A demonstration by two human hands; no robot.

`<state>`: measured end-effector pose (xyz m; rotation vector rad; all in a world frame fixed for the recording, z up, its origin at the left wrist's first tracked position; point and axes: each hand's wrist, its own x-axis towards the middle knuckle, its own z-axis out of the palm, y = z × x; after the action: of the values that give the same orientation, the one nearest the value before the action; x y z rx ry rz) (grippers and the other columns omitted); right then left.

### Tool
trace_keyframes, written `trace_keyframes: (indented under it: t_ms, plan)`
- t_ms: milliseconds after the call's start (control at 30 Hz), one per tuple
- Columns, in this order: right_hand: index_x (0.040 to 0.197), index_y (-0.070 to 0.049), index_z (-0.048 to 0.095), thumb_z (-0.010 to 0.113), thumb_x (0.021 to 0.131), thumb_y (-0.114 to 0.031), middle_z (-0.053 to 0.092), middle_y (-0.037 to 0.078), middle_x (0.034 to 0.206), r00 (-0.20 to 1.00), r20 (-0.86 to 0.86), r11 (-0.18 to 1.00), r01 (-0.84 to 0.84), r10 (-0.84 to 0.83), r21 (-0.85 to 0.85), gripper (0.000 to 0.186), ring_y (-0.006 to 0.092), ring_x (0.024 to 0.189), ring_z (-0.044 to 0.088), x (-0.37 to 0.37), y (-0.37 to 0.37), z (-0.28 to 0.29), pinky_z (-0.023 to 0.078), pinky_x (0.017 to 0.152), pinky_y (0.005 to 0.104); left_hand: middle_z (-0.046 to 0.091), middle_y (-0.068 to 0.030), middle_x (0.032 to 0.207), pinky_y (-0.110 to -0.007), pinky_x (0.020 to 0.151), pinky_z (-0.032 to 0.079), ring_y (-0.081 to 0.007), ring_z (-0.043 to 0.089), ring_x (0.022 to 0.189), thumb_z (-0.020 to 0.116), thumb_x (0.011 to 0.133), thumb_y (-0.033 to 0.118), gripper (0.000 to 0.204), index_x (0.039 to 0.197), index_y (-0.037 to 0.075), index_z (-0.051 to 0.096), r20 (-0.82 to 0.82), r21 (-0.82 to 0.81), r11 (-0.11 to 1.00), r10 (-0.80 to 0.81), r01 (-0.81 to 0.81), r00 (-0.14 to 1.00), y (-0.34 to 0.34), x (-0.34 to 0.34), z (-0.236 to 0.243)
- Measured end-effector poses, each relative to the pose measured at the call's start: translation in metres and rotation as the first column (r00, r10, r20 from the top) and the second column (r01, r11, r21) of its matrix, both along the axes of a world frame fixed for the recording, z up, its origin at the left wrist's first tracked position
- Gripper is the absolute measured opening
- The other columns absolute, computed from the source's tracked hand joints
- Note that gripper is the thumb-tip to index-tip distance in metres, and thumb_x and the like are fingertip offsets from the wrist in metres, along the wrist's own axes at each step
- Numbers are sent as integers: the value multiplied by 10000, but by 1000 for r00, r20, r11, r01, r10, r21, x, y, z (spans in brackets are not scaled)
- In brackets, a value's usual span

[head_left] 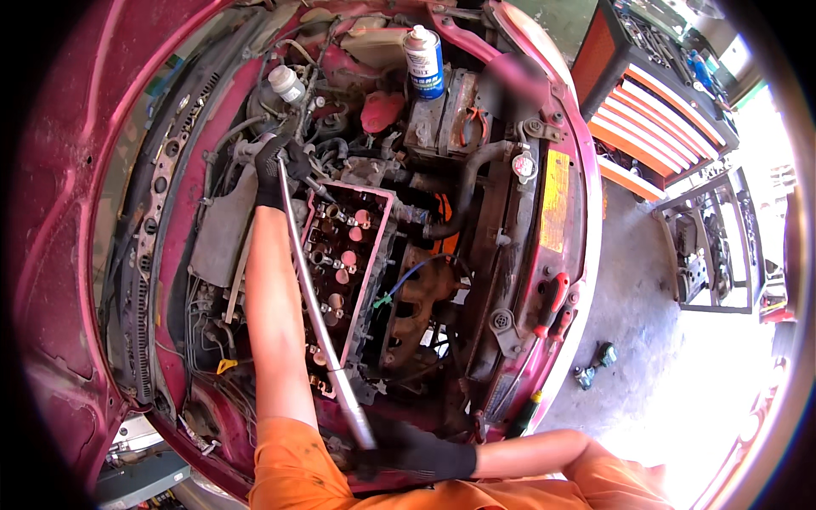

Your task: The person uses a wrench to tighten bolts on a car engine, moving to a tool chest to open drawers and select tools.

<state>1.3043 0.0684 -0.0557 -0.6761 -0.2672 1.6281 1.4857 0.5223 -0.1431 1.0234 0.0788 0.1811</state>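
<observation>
A long silver torque wrench lies slantwise over the open engine. At its far end my left hand, in a black glove, is closed around the wrench's head. From beneath that hand a metal extension points down to the far left corner of the engine's cylinder head. Near my body my right hand, also gloved in black and somewhat blurred, grips the wrench's handle end. Its fingers are partly hidden in shadow. Pink round caps and dark metal parts show inside the cylinder head's frame.
A blue and white spray can stands on the battery. Red-handled screwdrivers lie along the car's front edge. The raised bonnet fills the left side. Beyond the car are an orange-drawered tool cabinet and a cordless tool on the floor.
</observation>
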Motion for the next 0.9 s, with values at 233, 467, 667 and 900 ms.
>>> trace_keyframes:
  t_ms: [233, 467, 667, 900]
  plan:
    - [1137, -9, 504, 542, 949, -149, 620, 53, 932, 794, -604, 996, -17, 63, 82, 238, 92, 738, 536, -73, 50, -53, 427, 650, 210, 365, -76, 431, -319, 449, 301, -199, 344, 395, 442, 892, 286, 406, 572, 39, 480, 92, 70, 987, -152, 146, 984, -3, -16, 12]
    - [1068, -71, 517, 534, 950, -195, 580, 16, 812, 910, -385, 984, -175, 151, -29, 172, 74, 600, 481, -32, 43, -30, 389, 528, 230, 390, -68, 490, -309, 493, 301, -183, 361, 448, 492, 884, 278, 356, 612, 49, 470, -75, 31, 999, 38, -36, 996, -16, -11, 11]
    - [952, -149, 496, 540, 918, -416, 461, -41, 652, 950, -270, 974, -196, 158, -118, 273, 81, 511, 393, -91, 88, -55, 344, 452, 226, 388, -60, 494, -302, 494, 295, -174, 359, 452, 507, 880, 267, 338, 618, 59, 464, 35, 57, 993, -102, 100, 994, -7, -2, -5]
    - [1123, -85, 563, 549, 944, -352, 586, 12, 787, 853, -487, 964, -255, 187, -77, 322, 76, 572, 525, -14, 17, -46, 444, 484, 249, 370, -26, 504, -289, 452, 271, -147, 335, 430, 547, 864, 220, 334, 577, 111, 415, -33, 11, 1000, -4, 5, 999, -24, -3, -5]
